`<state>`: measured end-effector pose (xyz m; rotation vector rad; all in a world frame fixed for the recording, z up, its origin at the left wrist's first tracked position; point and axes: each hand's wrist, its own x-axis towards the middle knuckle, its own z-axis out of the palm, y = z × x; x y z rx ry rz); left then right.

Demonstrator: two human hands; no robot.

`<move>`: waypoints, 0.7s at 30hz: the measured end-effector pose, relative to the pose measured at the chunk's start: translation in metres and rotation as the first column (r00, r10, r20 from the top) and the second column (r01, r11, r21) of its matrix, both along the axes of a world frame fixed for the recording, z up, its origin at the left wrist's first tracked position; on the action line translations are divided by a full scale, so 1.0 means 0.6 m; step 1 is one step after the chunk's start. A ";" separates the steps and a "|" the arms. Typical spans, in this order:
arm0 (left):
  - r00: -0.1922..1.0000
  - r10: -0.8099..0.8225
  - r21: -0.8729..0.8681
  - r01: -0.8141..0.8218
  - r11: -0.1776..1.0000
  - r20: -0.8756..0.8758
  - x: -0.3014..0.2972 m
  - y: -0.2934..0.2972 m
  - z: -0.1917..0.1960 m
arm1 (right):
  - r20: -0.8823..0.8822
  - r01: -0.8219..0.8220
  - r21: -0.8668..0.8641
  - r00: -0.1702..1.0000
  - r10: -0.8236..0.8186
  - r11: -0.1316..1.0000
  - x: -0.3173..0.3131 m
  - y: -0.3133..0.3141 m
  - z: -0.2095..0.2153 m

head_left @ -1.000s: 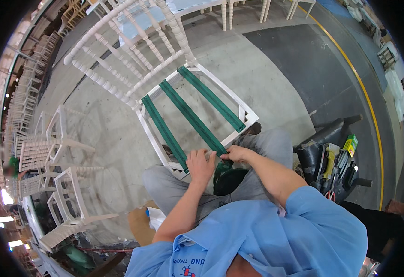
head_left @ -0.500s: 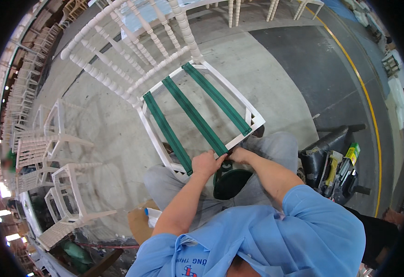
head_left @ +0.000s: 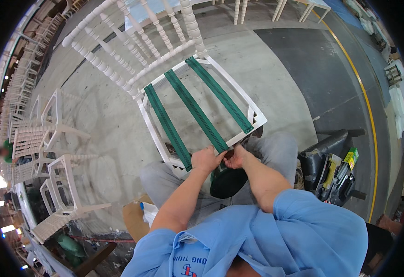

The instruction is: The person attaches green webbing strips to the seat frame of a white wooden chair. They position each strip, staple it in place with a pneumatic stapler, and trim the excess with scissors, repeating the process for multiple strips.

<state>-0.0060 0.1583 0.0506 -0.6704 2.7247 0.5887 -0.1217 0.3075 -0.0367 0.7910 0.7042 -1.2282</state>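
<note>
Head view, looking straight down from the person's own eyes. A person in a light blue shirt sits with grey-trousered knees apart, and a white wooden chair point(head_left: 174, 78) leans against the lap, its spindled back pointing away toward the top of the picture. Three green webbing straps point(head_left: 197, 108) run side by side across the open seat frame, from the back rail to the front rail. The front rail lies just at the knees.

Both hands meet at the near end of the middle strap, where it crosses the front rail. The left hand point(head_left: 206, 159) is closed, its grip pinched on the strap end. The right hand point(head_left: 235, 158) is also closed and touches the same strap end, just beside the left; whether it holds a small tool or fastener as well is hidden by the fingers. A dark roll or bag point(head_left: 227, 181) sits in the lap below the hands.

On the concrete floor point(head_left: 276, 78) to the person's right lies a black bag with a stapler-like tool point(head_left: 333, 177). More white chairs point(head_left: 54, 171) stand stacked at the left.

As a judgement: the strap looks stretched taut, so a loosened pinch could let it spring back and go slack or skewed; the chair, only propped on the knees, could also tip sideways under the pull.
</note>
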 end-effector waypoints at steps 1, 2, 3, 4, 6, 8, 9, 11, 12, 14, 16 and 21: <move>1.000 -0.003 0.000 0.003 1.000 -0.003 -0.001 0.000 0.000 | 0.033 0.083 -0.043 0.996 -0.082 0.996 0.010 -0.004 -0.008; 1.000 -0.009 0.000 0.009 1.000 -0.007 -0.004 0.000 0.000 | 0.069 0.169 -0.083 0.984 -0.163 0.982 0.015 -0.009 -0.015; 1.000 -0.010 -0.004 0.010 1.000 -0.009 0.001 -0.005 -0.001 | 0.067 0.201 -0.025 0.978 -0.199 0.979 0.023 -0.024 -0.017; 1.000 -0.011 -0.003 0.011 1.000 -0.009 0.007 -0.007 -0.005 | 0.063 0.232 0.039 0.970 -0.234 0.972 0.030 -0.038 -0.016; 1.000 -0.003 -0.004 0.003 1.000 0.000 0.016 -0.011 -0.011 | 0.070 0.290 0.151 0.950 -0.303 0.945 0.036 -0.069 -0.016; 1.000 0.006 -0.002 -0.006 1.000 0.018 0.015 -0.010 -0.018 | 0.088 0.350 0.254 0.920 -0.382 0.902 0.026 -0.090 -0.026; 1.000 -0.001 -0.005 0.001 1.000 0.011 0.010 -0.008 -0.018 | 0.075 0.384 0.288 0.904 -0.421 0.877 0.011 -0.103 -0.033; 1.000 -0.017 -0.008 0.017 1.000 0.001 0.002 -0.007 -0.024 | 0.040 0.424 0.324 0.887 -0.460 0.846 -0.014 -0.122 -0.056; 1.000 -0.011 0.003 0.011 1.000 -0.016 0.001 -0.008 -0.027 | 0.016 0.424 0.335 0.890 -0.455 0.841 -0.020 -0.130 -0.072; 0.999 0.002 0.024 -0.001 1.000 -0.048 0.001 -0.010 -0.032 | -0.032 0.416 0.359 0.900 -0.434 0.836 -0.025 -0.139 -0.102; 1.000 -0.005 0.033 0.005 0.999 0.002 -0.001 -0.010 -0.028 | -0.061 0.403 0.384 0.909 -0.413 0.830 -0.020 -0.141 -0.141; 1.000 0.008 0.088 -0.008 0.996 0.004 0.001 -0.013 -0.032 | -0.135 0.361 0.449 0.932 -0.337 0.817 -0.009 -0.142 -0.226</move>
